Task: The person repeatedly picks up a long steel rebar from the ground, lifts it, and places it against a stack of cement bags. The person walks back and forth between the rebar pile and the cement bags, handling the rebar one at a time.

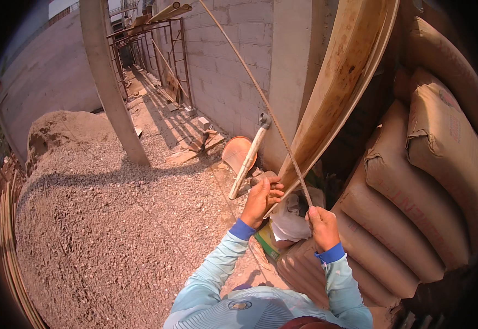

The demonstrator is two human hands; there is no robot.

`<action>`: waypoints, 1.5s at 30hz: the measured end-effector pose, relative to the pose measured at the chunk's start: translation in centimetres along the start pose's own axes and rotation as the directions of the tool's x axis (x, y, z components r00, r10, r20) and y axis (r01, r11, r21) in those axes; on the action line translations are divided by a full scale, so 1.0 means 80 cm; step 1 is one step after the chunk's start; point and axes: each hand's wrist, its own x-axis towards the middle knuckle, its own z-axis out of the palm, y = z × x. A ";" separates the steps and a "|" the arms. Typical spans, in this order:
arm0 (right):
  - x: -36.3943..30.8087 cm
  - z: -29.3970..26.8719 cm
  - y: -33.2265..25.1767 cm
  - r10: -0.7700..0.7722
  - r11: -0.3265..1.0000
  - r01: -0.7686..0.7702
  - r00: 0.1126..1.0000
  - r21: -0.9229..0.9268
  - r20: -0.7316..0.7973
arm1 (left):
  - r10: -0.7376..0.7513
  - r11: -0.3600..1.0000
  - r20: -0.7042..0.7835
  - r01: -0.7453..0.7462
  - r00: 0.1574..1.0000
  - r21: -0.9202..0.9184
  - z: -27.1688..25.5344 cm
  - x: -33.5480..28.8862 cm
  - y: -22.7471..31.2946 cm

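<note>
A thin ribbed steel rod slants from the top of the view down to my right hand, whose fingers are closed around its lower end. My left hand is beside the foot of some long wooden boards, to the left of the rod. Its fingers are loosely bent and a little apart, with nothing visible in them. Whether its fingertips touch the boards I cannot tell. Under and between my hands lie a crumpled white bag and a green and yellow package.
Stacked brown paper sacks rise close on my right. A gravel heap spreads on the left, near a leaning concrete post. A pale pipe and an orange basin rest by the block wall. Scaffolding stands farther back.
</note>
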 end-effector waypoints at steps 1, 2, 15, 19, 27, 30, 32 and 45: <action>0.025 0.014 -0.005 -0.027 1.000 0.027 1.000 0.007 0.002 | -0.022 1.000 -0.043 0.023 0.999 0.016 -0.036 -0.006 -0.002; 0.049 0.028 -0.011 -0.042 0.999 0.042 0.999 0.015 0.003 | -0.036 0.998 -0.099 0.040 0.994 0.039 -0.072 -0.014 -0.003; 0.340 0.120 -0.107 -0.291 0.863 0.198 0.947 -0.465 -0.137 | 0.007 0.997 -0.577 0.037 0.817 0.064 -0.312 -0.092 0.030; 0.431 0.151 -0.140 -0.245 0.841 0.114 0.952 -0.528 -0.184 | 0.037 0.999 -0.620 -0.028 0.783 0.024 -0.327 -0.089 0.030; 0.585 0.182 -0.251 -0.258 0.771 0.010 0.919 -0.637 -0.298 | 0.048 0.998 -0.735 -0.059 0.677 0.011 -0.378 -0.069 0.024; 0.648 0.200 -0.317 -0.301 0.697 -0.009 0.904 -0.717 -0.304 | 0.083 0.994 -0.757 -0.104 0.648 0.020 -0.394 -0.041 0.029; 0.694 0.207 -0.362 -0.345 0.650 0.004 0.892 -0.760 -0.291 | 0.095 0.991 -0.789 -0.133 0.607 0.017 -0.401 -0.023 0.026; 0.940 0.259 -0.613 -0.584 0.314 0.044 0.796 -0.948 -0.156 | -0.041 0.985 -0.968 -0.152 0.247 -0.080 -0.390 -0.044 -0.062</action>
